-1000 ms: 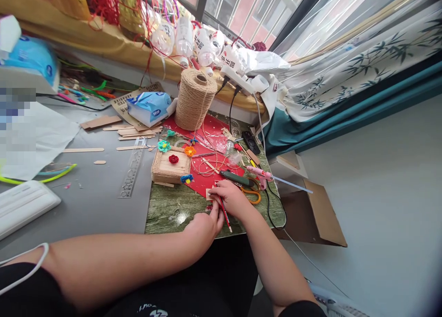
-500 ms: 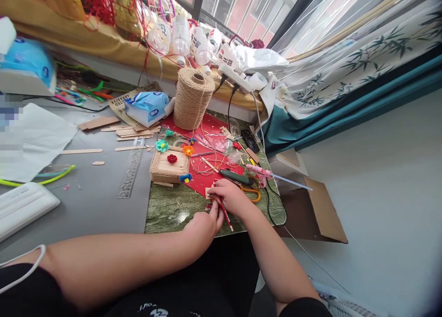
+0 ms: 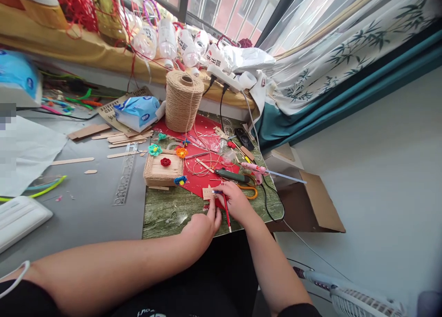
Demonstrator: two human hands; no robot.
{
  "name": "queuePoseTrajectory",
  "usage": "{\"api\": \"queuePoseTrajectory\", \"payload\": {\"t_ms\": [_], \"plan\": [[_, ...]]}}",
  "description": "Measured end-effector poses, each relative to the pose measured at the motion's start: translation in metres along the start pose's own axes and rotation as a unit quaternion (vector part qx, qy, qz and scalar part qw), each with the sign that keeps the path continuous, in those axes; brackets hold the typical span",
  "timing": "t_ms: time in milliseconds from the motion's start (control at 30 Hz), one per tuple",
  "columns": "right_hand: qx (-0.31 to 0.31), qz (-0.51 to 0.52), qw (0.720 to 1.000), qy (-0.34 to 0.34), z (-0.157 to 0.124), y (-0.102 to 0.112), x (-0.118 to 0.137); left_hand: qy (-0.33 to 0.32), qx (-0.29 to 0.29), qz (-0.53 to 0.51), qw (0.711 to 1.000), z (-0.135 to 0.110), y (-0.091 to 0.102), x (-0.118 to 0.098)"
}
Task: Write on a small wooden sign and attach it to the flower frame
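While the right hand [image 3: 236, 202] is curled, it holds a red pencil [image 3: 227, 212].

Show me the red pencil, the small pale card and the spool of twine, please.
Red pencil [image 3: 227, 214], head view: its red shaft.
Small pale card [image 3: 207, 194], head view: its uncovered left part.
Spool of twine [image 3: 182, 104], head view: its wound side.

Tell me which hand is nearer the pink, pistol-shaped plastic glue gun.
Right. Right hand is below-left of the glue gun in view, not touching; left hand is farther left and lower.
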State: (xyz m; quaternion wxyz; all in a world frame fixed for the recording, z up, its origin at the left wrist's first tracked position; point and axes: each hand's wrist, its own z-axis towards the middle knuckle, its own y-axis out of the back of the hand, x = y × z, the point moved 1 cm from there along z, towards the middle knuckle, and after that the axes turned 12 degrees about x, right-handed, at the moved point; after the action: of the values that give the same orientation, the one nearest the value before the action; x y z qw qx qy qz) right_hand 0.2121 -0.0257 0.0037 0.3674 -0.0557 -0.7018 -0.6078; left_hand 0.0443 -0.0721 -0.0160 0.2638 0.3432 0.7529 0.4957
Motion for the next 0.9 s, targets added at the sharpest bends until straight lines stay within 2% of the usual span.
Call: {"api": "queuePoseTrajectory", "payload": {"t_ms": [133, 200, 267, 300, 367, 433, 533, 600, 733, 800, 900], "plan": [[0.016, 0.008, 1.0, 0.025, 0.01, -0.004, 0.008, 0.0, 0.013, 0.012, 1.0, -0.001, 0.002, 0.0], [-0.038, 0.073, 0.996, 0.016, 0.011, -0.003, 0.013, -0.004, 0.01, 0.022, 1.0, -0.001, 0.002, 0.0], [-0.112, 0.204, 0.972, -0.02, 0.009, -0.003, 0.017, -0.005, 0.004, 0.032, 0.999, -0.002, 0.002, 0.0], [-0.125, 0.279, 0.951, -0.041, 0.008, -0.006, 0.02, -0.005, 0.001, 0.037, 0.999, -0.002, 0.002, 0.0], [-0.091, 0.39, 0.914, -0.069, 0.006, -0.015, 0.025, -0.003, 0.001, 0.046, 0.999, -0.002, 0.002, 0.0], [-0.08, 0.413, 0.904, -0.073, 0.005, -0.024, 0.03, 0.0, 0.002, 0.053, 0.999, -0.002, 0.002, 0.0], [-0.136, 0.39, 0.908, -0.076, 0.004, -0.031, 0.033, 0.001, -0.003, 0.057, 0.998, -0.002, 0.002, 0.0], [-0.166, 0.345, 0.92, -0.082, 0.001, -0.028, 0.029, -0.001, -0.007, 0.052, 0.999, -0.002, 0.002, 0.0], [-0.237, 0.117, 0.962, -0.074, -0.011, -0.015, 0.008, -0.007, 0.002, 0.042, 0.999, -0.002, 0.0, 0.0], [-0.238, 0.032, 0.968, -0.074, -0.018, -0.014, -0.005, -0.001, 0.009, 0.047, 0.999, -0.002, -0.003, -0.001], [-0.245, -0.036, 0.964, -0.096, -0.027, -0.02, -0.017, 0.011, 0.007, 0.056, 0.998, -0.002, -0.007, -0.004]]}}
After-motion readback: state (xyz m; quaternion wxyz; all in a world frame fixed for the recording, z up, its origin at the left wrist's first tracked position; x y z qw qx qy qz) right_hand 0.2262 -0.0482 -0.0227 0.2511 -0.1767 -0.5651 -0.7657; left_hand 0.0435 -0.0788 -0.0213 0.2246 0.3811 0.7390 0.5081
